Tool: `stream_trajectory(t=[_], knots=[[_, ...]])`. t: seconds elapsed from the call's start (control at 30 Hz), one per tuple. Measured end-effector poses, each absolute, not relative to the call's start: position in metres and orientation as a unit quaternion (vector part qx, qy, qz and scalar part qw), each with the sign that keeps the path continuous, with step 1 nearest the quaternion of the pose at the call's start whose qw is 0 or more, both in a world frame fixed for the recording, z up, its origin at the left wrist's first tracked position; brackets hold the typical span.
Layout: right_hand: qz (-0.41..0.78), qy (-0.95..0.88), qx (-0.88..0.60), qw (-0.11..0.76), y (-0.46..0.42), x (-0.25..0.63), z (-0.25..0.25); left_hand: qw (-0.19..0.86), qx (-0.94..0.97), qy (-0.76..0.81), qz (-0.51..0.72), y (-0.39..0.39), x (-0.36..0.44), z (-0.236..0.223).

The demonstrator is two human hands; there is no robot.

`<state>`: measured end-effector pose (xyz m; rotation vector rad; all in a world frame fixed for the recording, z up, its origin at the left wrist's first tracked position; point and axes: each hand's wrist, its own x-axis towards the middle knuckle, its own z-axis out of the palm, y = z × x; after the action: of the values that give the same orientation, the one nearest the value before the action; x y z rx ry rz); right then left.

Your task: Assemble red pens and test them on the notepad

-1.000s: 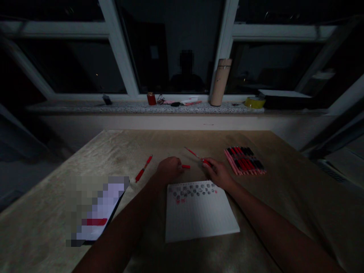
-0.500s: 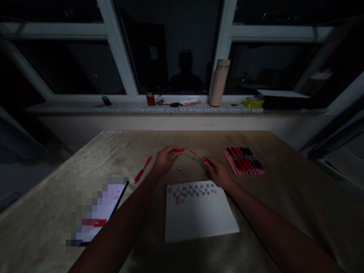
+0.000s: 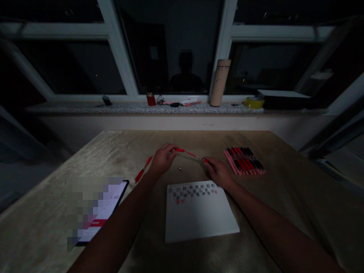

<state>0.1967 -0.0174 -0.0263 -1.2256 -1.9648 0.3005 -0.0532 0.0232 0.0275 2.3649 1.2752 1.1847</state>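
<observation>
My left hand point(image 3: 163, 158) is closed, pinching a red pen barrel point(image 3: 179, 150) that points right. A thin red ink refill point(image 3: 191, 154) spans the space between my hands, its left end at the barrel's mouth; I cannot tell whether it is inside. My right hand point(image 3: 218, 170) is closed on the other red pen part point(image 3: 205, 160), where the refill's right end is. Below them on the table lies a small metal pen tip point(image 3: 180, 168). Another red pen point(image 3: 143, 169) lies beside my left forearm. A spiral notebook point(image 3: 201, 218) with small black and red scribbles lies nearer me.
Red, black and pink pens point(image 3: 245, 161) lie in a row at the right. A lit tablet or phone point(image 3: 113, 203), partly blurred, is at the left by my forearm. Along the windowsill point(image 3: 127, 108) stand a tall cylinder point(image 3: 220, 83), a red jar point(image 3: 151, 99) and yellow tape point(image 3: 254, 102).
My left hand has shifted slightly left and up, and more of the red barrel shows. The barrel is now lined up with the refill. My right hand has barely moved.
</observation>
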Motion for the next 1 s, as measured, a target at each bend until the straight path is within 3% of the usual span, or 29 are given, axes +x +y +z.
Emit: stream_trajectory(t=[0.5,0.7,1.0], knots=[[0.109,-0.811,-0.454,0.353,-0.023,0.192,-0.017,0.141,0.856,0.360,0.344,0.022,-0.039,0.014],[0.135,-0.791,-0.462,0.377,-0.023,0.188,-0.019,0.156,0.812,0.452,0.334,0.022,-0.042,0.012],[0.155,-0.761,-0.479,0.409,-0.017,0.196,-0.028,0.111,0.870,0.466,0.111,0.026,-0.050,-0.003]])
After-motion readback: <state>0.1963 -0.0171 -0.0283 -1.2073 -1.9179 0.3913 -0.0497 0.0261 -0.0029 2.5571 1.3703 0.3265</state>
